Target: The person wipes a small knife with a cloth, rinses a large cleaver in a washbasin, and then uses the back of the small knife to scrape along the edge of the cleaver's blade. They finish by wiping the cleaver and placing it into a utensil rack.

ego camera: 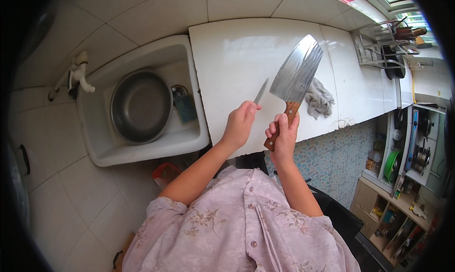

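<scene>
My right hand (284,133) is closed around the wooden, riveted handle of a broad kitchen cleaver (298,71), its wet-looking blade pointing up and away over the white counter (231,66). To its left, my left hand (241,123) grips a small knife (262,91); only a narrow blade shows, and its handle is hidden in my fingers. The two blades are apart. A crumpled grey cloth (320,98) lies on the counter, partly behind the cleaver.
At left, a sink (145,158) holds a dark metal pan (142,107) and a green scouring pad (186,108) near the drain. A white tap (80,73) is on the wall. A metal rack (376,52) with utensils stands at the counter's far right. Shelves are lower right.
</scene>
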The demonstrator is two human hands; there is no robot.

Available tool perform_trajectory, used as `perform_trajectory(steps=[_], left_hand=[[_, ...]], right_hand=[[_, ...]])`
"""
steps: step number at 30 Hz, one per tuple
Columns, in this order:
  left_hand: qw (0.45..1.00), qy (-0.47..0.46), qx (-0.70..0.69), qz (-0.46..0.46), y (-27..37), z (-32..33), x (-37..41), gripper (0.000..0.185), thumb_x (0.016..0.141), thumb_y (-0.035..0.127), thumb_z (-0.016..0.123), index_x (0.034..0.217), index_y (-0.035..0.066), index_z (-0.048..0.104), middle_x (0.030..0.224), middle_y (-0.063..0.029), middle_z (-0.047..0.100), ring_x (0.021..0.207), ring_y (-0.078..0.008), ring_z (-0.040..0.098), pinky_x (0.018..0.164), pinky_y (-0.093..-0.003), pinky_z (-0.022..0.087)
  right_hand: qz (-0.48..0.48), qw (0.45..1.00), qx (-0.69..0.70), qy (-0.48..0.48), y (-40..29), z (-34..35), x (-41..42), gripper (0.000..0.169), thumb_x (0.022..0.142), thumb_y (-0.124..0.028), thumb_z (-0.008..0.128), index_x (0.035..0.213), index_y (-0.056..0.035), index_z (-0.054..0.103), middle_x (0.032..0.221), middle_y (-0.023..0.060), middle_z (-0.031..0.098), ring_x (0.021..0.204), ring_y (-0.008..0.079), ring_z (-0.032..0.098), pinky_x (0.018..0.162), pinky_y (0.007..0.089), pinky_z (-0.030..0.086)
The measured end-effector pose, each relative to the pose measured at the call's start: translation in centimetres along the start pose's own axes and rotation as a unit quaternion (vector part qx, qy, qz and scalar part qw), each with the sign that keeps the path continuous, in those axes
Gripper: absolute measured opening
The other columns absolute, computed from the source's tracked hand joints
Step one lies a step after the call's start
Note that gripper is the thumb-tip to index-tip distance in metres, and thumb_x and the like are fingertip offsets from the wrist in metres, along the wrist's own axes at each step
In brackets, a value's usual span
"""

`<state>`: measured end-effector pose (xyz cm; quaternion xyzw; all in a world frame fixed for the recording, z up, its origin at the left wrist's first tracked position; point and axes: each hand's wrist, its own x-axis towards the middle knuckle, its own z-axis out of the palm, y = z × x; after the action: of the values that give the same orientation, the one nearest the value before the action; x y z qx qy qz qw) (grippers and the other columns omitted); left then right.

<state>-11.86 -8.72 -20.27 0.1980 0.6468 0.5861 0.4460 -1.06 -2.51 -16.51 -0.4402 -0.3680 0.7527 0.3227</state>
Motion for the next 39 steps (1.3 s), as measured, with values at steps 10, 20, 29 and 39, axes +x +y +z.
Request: perform_trajectory(steps=[10,20,29,39], left_hand=[[0.998,-0.064,-0.004,0.006,2.0,1.1,-0.1,0.02,0.092,0.021,0.05,0.081,0.003,0.051,0.056,-0.0008,0.051,0.043,-0.0093,0.047,0.041,-0.0251,0.038],[0.902,-0.091,-0.376,-0.192,0.5,-1.7,0.1,0.024,0.094,0.024,0.044,0.073,0.012,0.043,0.053,0.0052,0.036,0.037,-0.0034,0.028,0.034,-0.0188,0.022],[0.899,-0.124,-0.389,-0.161,0.5,-1.4,-0.8,0.026,0.095,0.025,0.043,0.073,0.011,0.041,0.051,0.0042,0.037,0.037,-0.0042,0.031,0.034,-0.0178,0.024],[0.915,-0.146,-0.346,-0.148,1.5,-1.6,-2.3,0.021,0.094,0.021,0.044,0.075,0.011,0.043,0.052,0.0038,0.037,0.037,-0.0044,0.032,0.034,-0.0175,0.026]], right_hand=[[-0.024,0.999,0.004,-0.023,0.8,0.1,-0.2,0.043,0.095,-0.018,0.045,0.131,-0.0103,0.022,0.082,0.0019,0.042,0.06,0.0083,0.042,0.05,0.0224,0.04],[-0.012,1.0,0.021,-0.016,-0.5,0.2,-1.2,0.041,0.095,-0.018,0.046,0.129,-0.0117,0.024,0.083,0.0018,0.042,0.057,0.008,0.039,0.048,0.0219,0.038],[-0.02,0.999,0.013,-0.03,-1.4,0.6,-1.7,0.032,0.095,-0.018,0.045,0.122,-0.013,0.028,0.082,0.0014,0.041,0.055,0.0077,0.039,0.046,0.0218,0.037],[-0.013,0.999,0.012,-0.039,-1.3,0.4,-1.7,0.032,0.095,-0.018,0.045,0.122,-0.0121,0.028,0.082,0.0015,0.042,0.055,0.0072,0.039,0.045,0.0214,0.037]])
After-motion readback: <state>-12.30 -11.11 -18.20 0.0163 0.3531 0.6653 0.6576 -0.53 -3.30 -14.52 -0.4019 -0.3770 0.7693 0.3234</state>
